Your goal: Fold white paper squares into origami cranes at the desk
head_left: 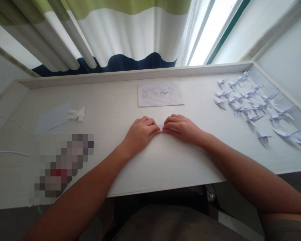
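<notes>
Left grip: on my feed, the left grip rests on the counter, fingers curled in and closed against the small folded paper from its left side.
Right grip: the right grip mirrors it, closed against the same paper from the right, fingertips almost meeting the left ones.
Folded paper: white, pinched between both grips at the middle of the counter, mostly hidden by my fingers, so I can't read its shape.
Counter edge: a raised white rim runs along the back and the ends, holding everything in like a shallow tray.
Right end, inside the rim: a loose flock of white origami cranes, lying in rough rows, well apart from my hands.
Back middle: a ruled paper form with handwritten entries, lying flat.
Left end: a crumpled white tissue lying beside a pale translucent sheet.
Near left: a pixelated blur covers an upright-looking object; I can't tell what it is or what it holds.
Behind: a striped curtain hangs over the window.
</notes>
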